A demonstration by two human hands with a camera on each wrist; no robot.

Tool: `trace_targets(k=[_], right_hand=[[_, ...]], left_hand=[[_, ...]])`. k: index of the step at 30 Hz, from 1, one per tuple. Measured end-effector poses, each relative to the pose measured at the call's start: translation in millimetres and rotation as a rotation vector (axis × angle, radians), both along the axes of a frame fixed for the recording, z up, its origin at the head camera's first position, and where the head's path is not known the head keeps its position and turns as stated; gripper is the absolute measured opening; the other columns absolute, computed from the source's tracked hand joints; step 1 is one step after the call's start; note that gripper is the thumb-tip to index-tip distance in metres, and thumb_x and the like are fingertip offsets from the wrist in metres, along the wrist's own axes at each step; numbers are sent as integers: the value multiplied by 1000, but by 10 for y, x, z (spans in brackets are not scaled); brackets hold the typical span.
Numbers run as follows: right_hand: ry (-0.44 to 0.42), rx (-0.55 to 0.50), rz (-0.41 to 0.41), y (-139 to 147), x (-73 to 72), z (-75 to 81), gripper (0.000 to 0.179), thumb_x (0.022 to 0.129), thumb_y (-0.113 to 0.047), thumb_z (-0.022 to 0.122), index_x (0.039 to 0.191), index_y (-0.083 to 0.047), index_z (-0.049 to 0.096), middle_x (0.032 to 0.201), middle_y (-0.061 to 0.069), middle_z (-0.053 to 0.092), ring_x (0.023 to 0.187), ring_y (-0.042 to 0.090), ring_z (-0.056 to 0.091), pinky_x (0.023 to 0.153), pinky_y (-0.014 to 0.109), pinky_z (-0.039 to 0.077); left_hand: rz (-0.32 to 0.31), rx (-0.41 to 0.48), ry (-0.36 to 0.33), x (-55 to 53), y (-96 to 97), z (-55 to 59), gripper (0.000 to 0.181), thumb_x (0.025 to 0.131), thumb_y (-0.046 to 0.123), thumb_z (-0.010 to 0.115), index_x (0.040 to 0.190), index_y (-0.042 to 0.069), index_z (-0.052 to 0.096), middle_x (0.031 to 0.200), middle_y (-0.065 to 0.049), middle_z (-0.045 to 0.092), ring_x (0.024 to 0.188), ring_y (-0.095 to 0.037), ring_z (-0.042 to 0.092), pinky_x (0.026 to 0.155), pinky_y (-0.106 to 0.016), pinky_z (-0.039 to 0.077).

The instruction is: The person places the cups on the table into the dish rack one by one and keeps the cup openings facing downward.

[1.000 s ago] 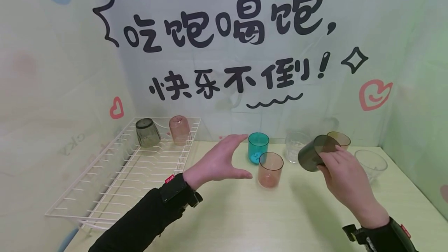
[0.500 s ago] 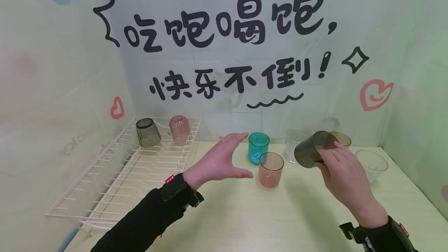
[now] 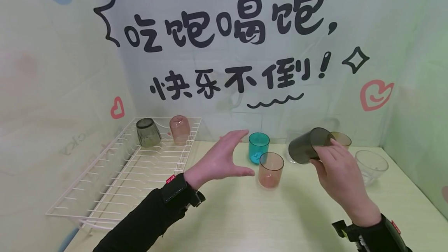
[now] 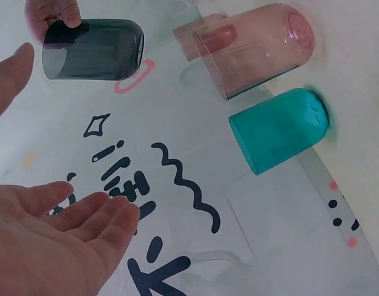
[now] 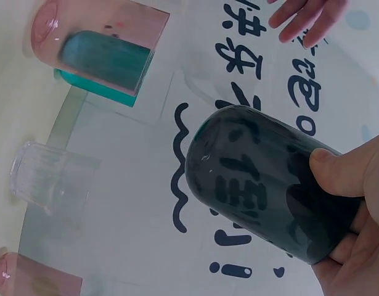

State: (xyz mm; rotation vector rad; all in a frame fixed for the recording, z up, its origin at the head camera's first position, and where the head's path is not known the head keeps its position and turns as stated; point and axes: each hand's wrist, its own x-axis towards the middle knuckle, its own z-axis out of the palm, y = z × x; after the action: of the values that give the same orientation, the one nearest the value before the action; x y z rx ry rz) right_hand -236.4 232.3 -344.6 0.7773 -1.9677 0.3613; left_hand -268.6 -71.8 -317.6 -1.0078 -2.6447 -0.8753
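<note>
My right hand [image 3: 341, 178] pinches a dark grey glass [image 3: 304, 147] near its rim, thumb on one side and fingers on the other. The glass is tilted, its base pointing left, and is held above the table. In the right wrist view the dark grey glass [image 5: 263, 179] shows its rounded base. My left hand [image 3: 217, 161] is in the air with thumb and fingers spread, holding nothing. Nearest to it stand a teal glass [image 3: 258, 149] and, in front of that, a pink glass [image 3: 271, 171], both upright on the table.
A white wire rack [image 3: 115, 182] at the left bears an upturned grey glass [image 3: 148, 133] and an upturned pink glass [image 3: 180, 130]. An amber glass [image 3: 342, 138] and a clear bowl-like glass [image 3: 372, 165] stand at the right. A clear glass [image 5: 50, 179] is partly behind the dark one.
My right hand has moved left and slightly up with the dark grey glass. The left hand has barely shifted, its fingertips a little higher.
</note>
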Motion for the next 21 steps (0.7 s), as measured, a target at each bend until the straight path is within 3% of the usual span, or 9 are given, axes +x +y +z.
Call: trace_targets(k=[15, 21], right_hand=[[-3, -118, 48, -198, 7, 49, 30, 64, 4, 69, 90, -1, 57, 77, 9, 56, 72, 26, 53, 97, 44, 32], [7, -184, 68, -278, 7, 51, 30, 64, 5, 70, 91, 0, 57, 80, 11, 58, 75, 26, 54, 98, 44, 31]], left_hand=[[-14, 94, 22, 4, 22, 17, 102, 60, 60, 71, 141, 21, 23, 140, 6, 30, 113, -9, 40, 97, -29, 33], [-11, 135, 30, 18, 39, 43, 101, 60, 61, 71, 141, 23, 22, 140, 8, 28, 122, -9, 32, 98, -30, 32]])
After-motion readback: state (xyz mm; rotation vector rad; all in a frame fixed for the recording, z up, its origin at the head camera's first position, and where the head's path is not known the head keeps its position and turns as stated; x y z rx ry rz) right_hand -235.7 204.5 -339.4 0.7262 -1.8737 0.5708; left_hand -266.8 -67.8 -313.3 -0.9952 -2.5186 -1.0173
